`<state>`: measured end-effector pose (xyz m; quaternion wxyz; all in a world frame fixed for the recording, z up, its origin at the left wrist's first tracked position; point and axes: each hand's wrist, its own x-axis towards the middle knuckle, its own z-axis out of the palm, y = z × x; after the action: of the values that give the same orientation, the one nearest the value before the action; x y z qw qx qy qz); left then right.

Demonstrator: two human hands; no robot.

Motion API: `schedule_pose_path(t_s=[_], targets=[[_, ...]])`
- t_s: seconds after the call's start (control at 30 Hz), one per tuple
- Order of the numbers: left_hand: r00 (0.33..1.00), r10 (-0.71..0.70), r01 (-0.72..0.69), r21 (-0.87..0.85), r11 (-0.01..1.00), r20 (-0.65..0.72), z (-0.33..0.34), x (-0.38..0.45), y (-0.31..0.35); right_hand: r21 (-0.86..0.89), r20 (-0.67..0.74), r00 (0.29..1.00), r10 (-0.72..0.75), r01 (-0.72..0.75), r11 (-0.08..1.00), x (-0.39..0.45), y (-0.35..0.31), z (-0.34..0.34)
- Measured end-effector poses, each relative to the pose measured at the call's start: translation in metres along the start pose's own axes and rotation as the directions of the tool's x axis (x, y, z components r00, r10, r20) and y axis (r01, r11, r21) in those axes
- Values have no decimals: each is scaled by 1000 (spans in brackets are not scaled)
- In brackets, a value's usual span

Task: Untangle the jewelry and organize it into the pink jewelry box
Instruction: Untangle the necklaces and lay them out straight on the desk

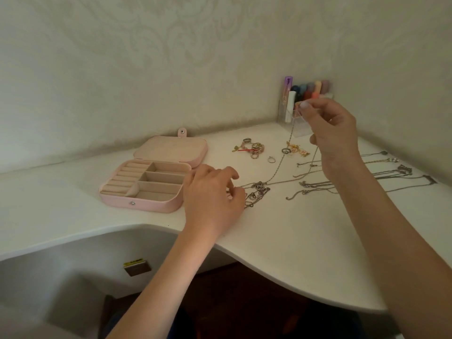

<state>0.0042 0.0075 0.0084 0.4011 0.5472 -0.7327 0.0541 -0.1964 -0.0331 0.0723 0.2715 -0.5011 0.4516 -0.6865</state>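
Note:
The pink jewelry box [146, 204] lies open on the white table, its beige compartments bare. My right hand [335, 135] is raised above the table and pinches one end of a thin silver chain [281, 162], which slopes down to a tangled knot of chains and pendants [258, 192]. My left hand [212, 194] rests on the table at the knot's left edge, fingers curled onto it. Several straightened necklaces [391, 179] lie in rows to the right. Rings and small pieces [253, 148] sit further back, beside a gold and pink cluster [297, 149].
A clear organizer [288, 113] with coloured tubes stands in the back corner by the wall. The table's [281, 241] front edge curves inward; below it are a dark floor and a small brown plate on the white side panel.

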Motion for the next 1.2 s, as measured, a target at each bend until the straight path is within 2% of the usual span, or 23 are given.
schedule_pose_path(t_s=[0.07,0.1,0.23,0.33,0.47,0.57,0.7,0.8,0.93,1.07,1.2], targets=[[999,44,-46,100,994,22,10,3,1,81,39,998,45,-48,996,-2,-3,1],[996,51,-59,109,992,75,13,6,2,117,56,996,63,-69,991,-2,-5,1],[948,122,-133,18,991,296,32,19,5,294,87,990,108,-129,947,-1,-9,0],[936,137,-123,-66,990,323,40,28,11,355,90,989,113,-138,924,-1,-10,-3],[948,84,-29,-180,983,306,40,29,9,362,20,988,152,-149,920,3,-11,-9],[960,-25,132,-369,920,281,34,27,11,349,-56,977,206,-174,921,5,-11,-11],[935,-256,353,-581,733,245,34,31,4,348,-143,956,254,-192,918,8,-9,-17],[884,-385,458,-646,611,264,32,33,1,336,-164,950,265,-199,921,10,-6,-18],[850,-453,503,-668,549,269,35,35,0,259,-166,956,243,-196,946,9,-4,-18],[851,-475,494,-645,583,224,37,37,-6,215,-200,945,259,-216,952,10,-5,-20],[924,-337,383,-494,781,183,33,31,2,209,-133,965,228,-198,958,8,-6,-16]])
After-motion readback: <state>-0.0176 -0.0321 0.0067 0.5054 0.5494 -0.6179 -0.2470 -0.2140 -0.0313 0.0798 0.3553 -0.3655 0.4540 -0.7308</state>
